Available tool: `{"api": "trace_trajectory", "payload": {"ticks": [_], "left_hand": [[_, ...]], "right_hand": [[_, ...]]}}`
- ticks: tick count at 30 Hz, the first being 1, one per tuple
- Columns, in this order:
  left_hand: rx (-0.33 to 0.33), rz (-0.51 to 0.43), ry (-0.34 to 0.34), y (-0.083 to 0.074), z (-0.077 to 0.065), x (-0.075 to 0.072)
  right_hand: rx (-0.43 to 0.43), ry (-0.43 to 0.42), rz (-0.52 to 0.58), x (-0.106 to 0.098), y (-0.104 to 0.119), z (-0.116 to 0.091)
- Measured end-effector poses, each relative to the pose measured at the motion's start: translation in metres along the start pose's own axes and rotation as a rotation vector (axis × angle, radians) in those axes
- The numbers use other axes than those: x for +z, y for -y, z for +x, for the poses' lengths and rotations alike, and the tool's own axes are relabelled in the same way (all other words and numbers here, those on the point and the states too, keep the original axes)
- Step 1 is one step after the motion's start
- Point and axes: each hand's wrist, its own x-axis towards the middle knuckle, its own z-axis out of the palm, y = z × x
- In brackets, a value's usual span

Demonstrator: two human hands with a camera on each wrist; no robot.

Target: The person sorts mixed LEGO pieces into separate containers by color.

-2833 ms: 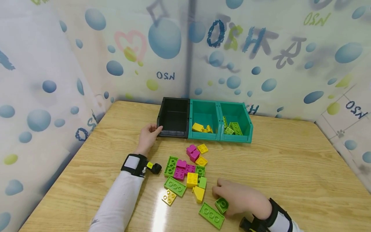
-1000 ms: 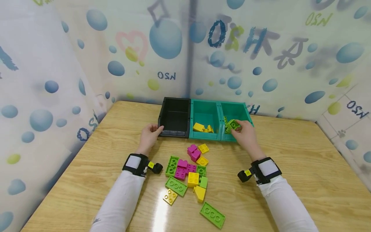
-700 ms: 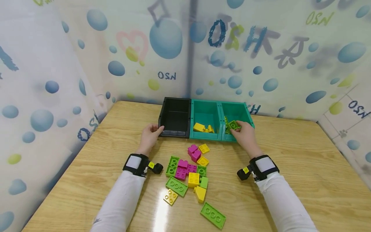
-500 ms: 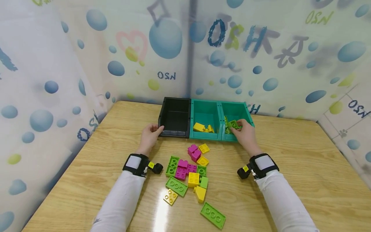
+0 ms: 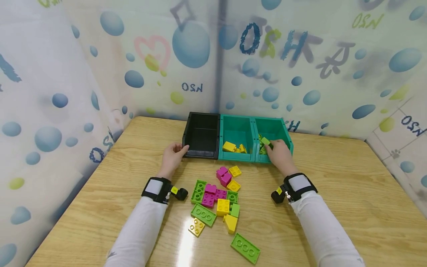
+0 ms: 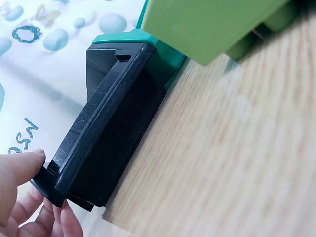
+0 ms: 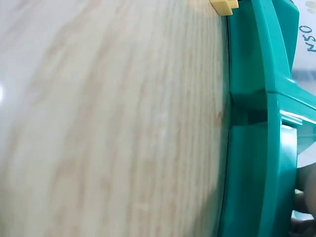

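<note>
In the head view my left hand point(image 5: 172, 159) grips the near left corner of the black bin point(image 5: 201, 139), thumb above and fingers curled below, as the left wrist view confirms. Two teal bins stand against its right side. My right hand point(image 5: 281, 156) reaches over the front of the right teal bin point(image 5: 272, 128), pinching a green toy brick point(image 5: 265, 141) above other green bricks. Its fingertips are partly hidden; the right wrist view catches only dark fingers point(image 7: 307, 190) behind the bin's rim. The middle teal bin point(image 5: 236, 126) holds a few yellow bricks point(image 5: 229, 146).
On the wooden table point(image 5: 350, 193), several magenta bricks point(image 5: 208, 199), yellow bricks point(image 5: 222, 207) and green bricks point(image 5: 203, 214) lie loosely grouped before the bins. One long green brick point(image 5: 245, 248) lies nearer me. A patterned cloth wall point(image 5: 287, 92) rises behind the bins.
My right hand carried a green brick from the near table to the right teal bin, then turned it there, its smooth side now showing. My left hand kept its hold.
</note>
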Motion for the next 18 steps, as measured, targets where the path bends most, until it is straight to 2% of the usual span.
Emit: {"api": "trace_trajectory", "payload": {"ticks": [5,9,18], "left_hand": [[0.006,0.004,-0.001,0.0006,-0.0003,-0.0001],[0.008,0.002,0.002,0.0009,-0.0002,0.0007],[0.001,0.002,-0.001,0.0003,0.0001,-0.0001]], "right_hand": [[0.003,0.012,-0.051,0.0024,0.0019,0.0016],[0.026,0.009,-0.008,0.0023,0.0023,-0.0002],[-0.050,-0.144,0.155,-0.0006,0.0008,-0.0050]]}}
